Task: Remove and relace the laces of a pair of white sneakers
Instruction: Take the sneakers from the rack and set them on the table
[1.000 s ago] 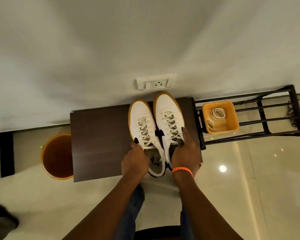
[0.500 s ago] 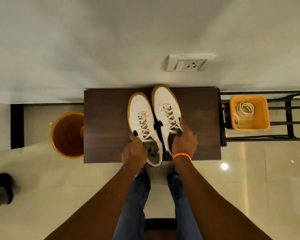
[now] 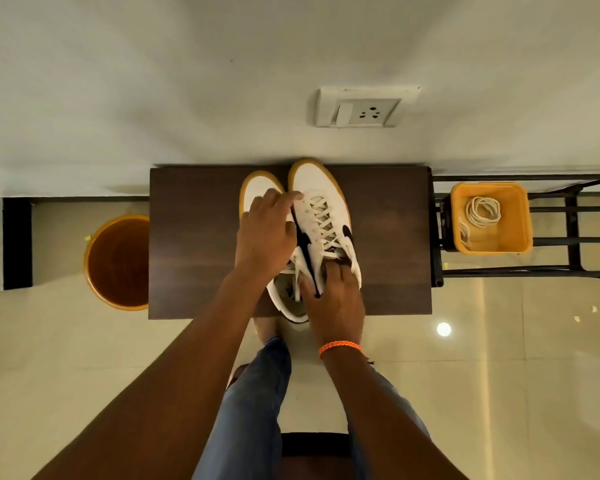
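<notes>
Two white sneakers with gum soles stand side by side on a dark wooden table (image 3: 194,237), toes to the wall. My left hand (image 3: 265,233) lies over the left sneaker (image 3: 257,185), hiding its laces, and its fingertips touch the front of the right sneaker's (image 3: 317,178) lacing. The right sneaker is laced and tilts left, showing a black side mark. My right hand (image 3: 333,299) grips that sneaker at its collar, fingers curled into the opening. The left sneaker's heel opening shows between my hands.
A yellow bin (image 3: 520,237) holding coiled white laces (image 3: 482,211) sits on a black metal rack (image 3: 572,209) right of the table. An orange bucket (image 3: 118,261) stands on the tiled floor at left. A wall socket (image 3: 364,107) is above the table.
My left hand has moved forward from the left sneaker's heel over its laces to the right sneaker's front. The right sneaker has tilted left under my right hand.
</notes>
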### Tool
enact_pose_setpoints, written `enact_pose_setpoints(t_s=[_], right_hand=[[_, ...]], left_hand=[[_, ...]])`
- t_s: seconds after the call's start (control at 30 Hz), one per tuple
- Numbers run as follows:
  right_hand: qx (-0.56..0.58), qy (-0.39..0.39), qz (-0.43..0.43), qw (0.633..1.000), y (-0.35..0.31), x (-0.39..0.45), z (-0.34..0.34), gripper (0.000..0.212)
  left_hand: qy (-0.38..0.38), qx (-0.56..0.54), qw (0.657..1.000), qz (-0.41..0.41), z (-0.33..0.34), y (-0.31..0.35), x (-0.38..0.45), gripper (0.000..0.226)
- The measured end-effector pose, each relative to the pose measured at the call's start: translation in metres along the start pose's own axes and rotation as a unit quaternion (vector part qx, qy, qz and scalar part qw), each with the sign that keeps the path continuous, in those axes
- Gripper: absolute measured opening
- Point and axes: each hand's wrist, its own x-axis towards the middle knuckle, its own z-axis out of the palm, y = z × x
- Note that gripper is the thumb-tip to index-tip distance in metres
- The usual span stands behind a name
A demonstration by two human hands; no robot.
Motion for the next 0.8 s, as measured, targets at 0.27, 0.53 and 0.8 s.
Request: enact_pose_setpoints(t_s=[0.27,0.53,0.8], right_hand=[[-0.014,-0.016,-0.026,0.999,0.001,0.017,0.01,0.037],[-0.049,-0.052,-0.224,0.972,0.021,0.08,-0.017,0.047],[-0.234,0.008,-0.427,0.873,-0.01,0.147,-0.017,0.018]], left_hand=[[-0.171,0.137,0.958,0.184,0.015,0.001,0.051,0.093],[-0.177,0.145,0.965,0.129,0.021,-0.033,0.037,0.102],[-0.066,0.039,0.993,-0.089,0.034,-0.051,-0.021,0.106]])
